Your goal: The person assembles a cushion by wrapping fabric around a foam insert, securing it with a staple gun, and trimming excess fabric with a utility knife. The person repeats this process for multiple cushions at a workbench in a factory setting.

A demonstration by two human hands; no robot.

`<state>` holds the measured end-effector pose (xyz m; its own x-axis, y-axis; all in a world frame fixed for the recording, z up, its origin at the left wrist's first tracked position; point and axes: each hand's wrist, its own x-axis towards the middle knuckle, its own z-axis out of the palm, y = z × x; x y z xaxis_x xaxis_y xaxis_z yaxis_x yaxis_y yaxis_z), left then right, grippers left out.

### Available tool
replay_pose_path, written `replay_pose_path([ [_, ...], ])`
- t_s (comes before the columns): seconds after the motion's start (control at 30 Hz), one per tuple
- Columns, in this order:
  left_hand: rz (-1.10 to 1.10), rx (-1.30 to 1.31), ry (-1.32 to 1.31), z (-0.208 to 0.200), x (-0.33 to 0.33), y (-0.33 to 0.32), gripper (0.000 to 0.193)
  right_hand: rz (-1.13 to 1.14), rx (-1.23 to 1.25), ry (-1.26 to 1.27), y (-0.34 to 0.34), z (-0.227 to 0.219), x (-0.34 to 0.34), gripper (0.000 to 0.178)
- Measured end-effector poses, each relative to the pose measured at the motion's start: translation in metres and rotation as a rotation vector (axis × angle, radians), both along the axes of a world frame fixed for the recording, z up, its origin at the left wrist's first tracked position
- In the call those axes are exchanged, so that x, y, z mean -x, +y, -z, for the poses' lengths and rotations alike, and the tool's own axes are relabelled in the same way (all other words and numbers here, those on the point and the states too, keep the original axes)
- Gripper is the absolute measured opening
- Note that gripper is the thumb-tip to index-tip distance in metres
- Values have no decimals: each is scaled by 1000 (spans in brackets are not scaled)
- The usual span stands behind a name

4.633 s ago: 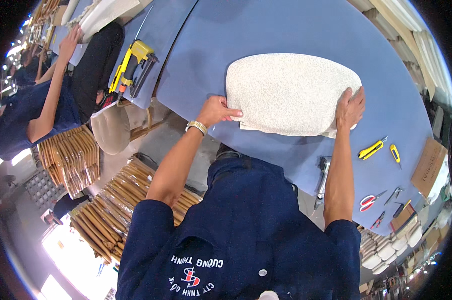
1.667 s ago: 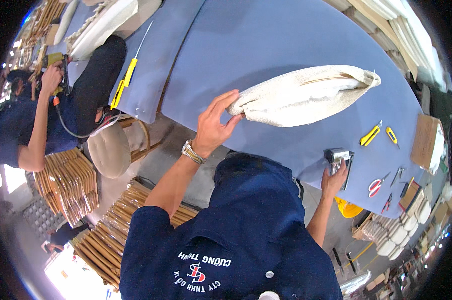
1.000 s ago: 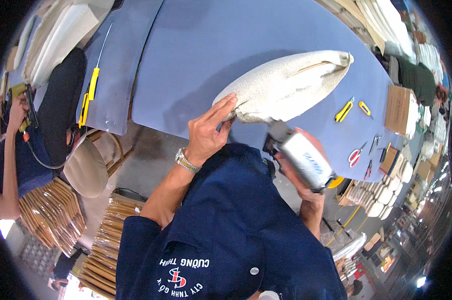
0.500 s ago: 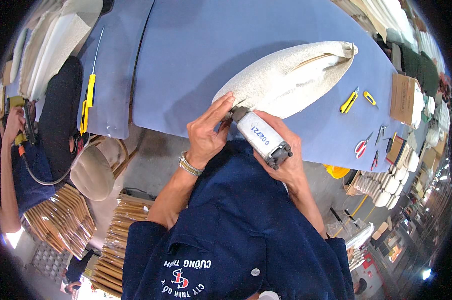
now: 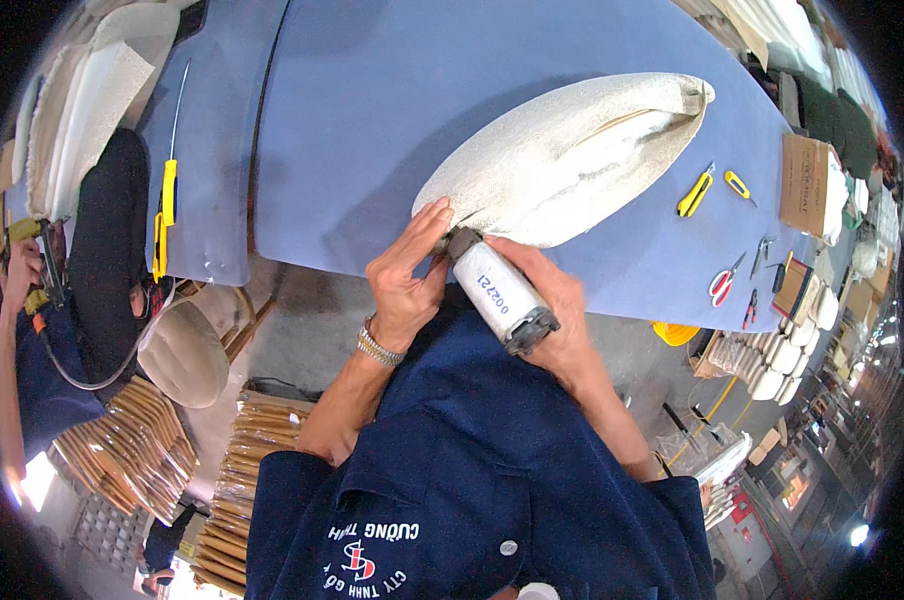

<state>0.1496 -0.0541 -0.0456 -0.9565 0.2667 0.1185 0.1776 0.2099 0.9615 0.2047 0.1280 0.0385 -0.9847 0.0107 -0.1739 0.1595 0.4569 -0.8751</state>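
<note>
A cream fabric-covered pad (image 5: 542, 155), shaped like a curved seat, leans at the near edge of the blue table. Its folded fabric rim and white underside show. My left hand (image 5: 412, 275) grips the pad's near left end, fingers on the fabric and thumb tucked behind. A white tool with black ends, seemingly a staple gun (image 5: 497, 295), is wrapped by my right hand (image 5: 547, 300). The tool's black nose meets the pad's edge right beside my left fingers. The handle is hidden by my right palm.
On the blue table (image 5: 372, 120) lie yellow cutters (image 5: 695, 193), red-handled scissors (image 5: 722, 287) and a long yellow-handled tool (image 5: 166, 200). A cardboard box (image 5: 804, 185) stands at right. Another person's hand (image 5: 24, 265) at left holds a hosed tool. Stacked wrapped wooden parts (image 5: 237, 480) are below.
The pad, both hands and the white tool have shifted slightly left in view. The tool's nose still meets the pad's edge, and both grips are unchanged.
</note>
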Motion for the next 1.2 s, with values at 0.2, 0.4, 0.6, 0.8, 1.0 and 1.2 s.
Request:
replay_pose_path([
  [0.2,-23,-3,-22,2,0,0,58,-24,-9,44,2,5,-3,68],
  [0.4,-38,0,-116,-7,0,2,56,-3,-31,72,0,-13,-5,69],
  [0.6,-32,7,-10,-3,3,1,53,5,-57,93,2,3,-8,67],
  [0.8,-25,52,13,-2,2,1,55,-14,-29,80,5,11,-8,66],
  [1.0,-39,57,6,-5,-4,5,57,8,21,9,4,10,-9,67],
  [1.2,-63,-23,-58,0,-9,6,53,-9,-3,25,2,16,-10,68],
])
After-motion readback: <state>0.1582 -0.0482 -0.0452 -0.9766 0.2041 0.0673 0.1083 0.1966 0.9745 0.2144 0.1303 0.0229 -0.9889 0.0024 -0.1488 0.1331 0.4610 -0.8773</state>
